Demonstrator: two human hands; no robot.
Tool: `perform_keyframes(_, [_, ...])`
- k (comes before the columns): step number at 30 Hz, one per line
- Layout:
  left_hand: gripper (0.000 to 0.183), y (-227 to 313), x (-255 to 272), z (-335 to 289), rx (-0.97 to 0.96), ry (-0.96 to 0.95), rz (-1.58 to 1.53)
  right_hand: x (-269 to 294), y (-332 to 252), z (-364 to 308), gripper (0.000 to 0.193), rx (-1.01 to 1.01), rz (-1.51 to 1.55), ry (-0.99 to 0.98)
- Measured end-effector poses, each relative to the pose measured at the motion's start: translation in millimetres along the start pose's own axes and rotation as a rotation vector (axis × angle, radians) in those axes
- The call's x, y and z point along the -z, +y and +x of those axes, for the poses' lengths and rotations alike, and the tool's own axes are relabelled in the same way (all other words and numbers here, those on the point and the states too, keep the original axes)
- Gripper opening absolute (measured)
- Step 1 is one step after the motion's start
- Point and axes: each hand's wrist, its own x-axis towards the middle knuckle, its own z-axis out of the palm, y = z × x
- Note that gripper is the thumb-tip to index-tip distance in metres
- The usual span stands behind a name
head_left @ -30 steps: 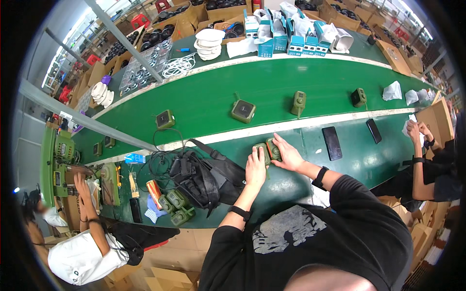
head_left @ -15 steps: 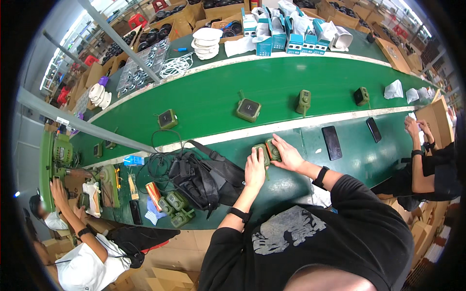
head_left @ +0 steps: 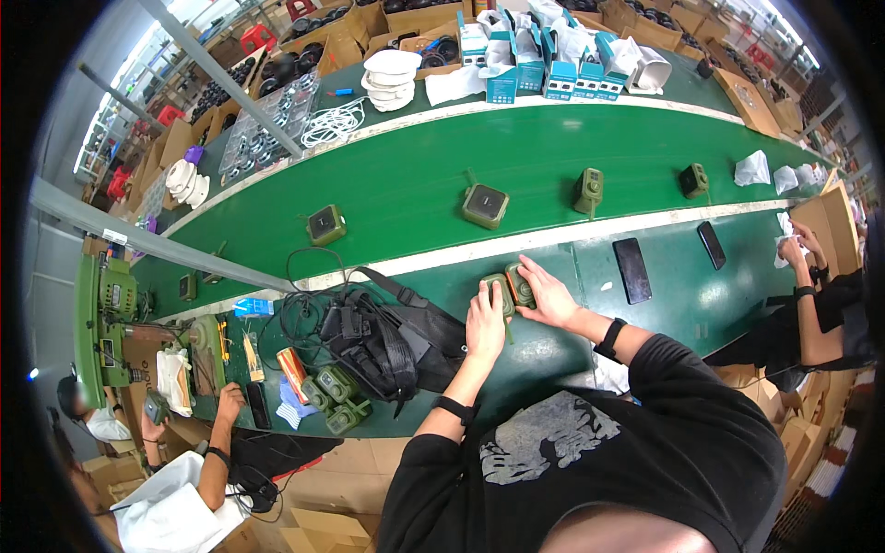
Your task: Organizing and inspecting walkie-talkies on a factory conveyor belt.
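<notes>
At the middle of the near bench, two small olive-green box-shaped devices stand side by side. My left hand (head_left: 484,324) has its fingers closed round the left green device (head_left: 506,297), whose strap hangs toward me. Against the right green device (head_left: 521,288), which shows an orange edge, my right hand (head_left: 550,297) is closed from the right side. The fingers cover much of both devices. Left of my left forearm lies a black bag (head_left: 383,341) with straps. Several more green devices (head_left: 336,387) are grouped beyond it, beside an orange-and-white roll-shaped pack (head_left: 292,361).
Beyond the bench runs a green conveyor belt (head_left: 396,194) carrying spaced green devices (head_left: 485,205). Two dark phones lie to the right, one nearer (head_left: 632,271). A co-worker with a green device sits by a green press (head_left: 92,323) at left; another works at far right.
The devices on the belt have shifted right. The left co-worker's hands have left the press, one now holding a green device. The right co-worker's hands moved slightly; mine stay put.
</notes>
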Motion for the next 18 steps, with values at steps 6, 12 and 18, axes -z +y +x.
perform_keyframes(6, [0.084, -0.6, 0.0, 0.3, 0.002, -0.004, -0.011, -0.2, 0.1, 0.0, 0.086, 0.005, 0.012, 0.013])
perform_keyframes(12, [0.084, 0.3, 0.5, 0.3, -0.001, -0.003, 0.000, -0.2, 0.2, -0.3, 0.085, 0.006, 0.009, 0.018])
perform_keyframes(18, [0.085, -0.5, -1.0, 0.3, -0.003, 0.003, 0.009, -0.5, -0.1, 0.1, 0.085, 0.005, 0.013, 0.023])
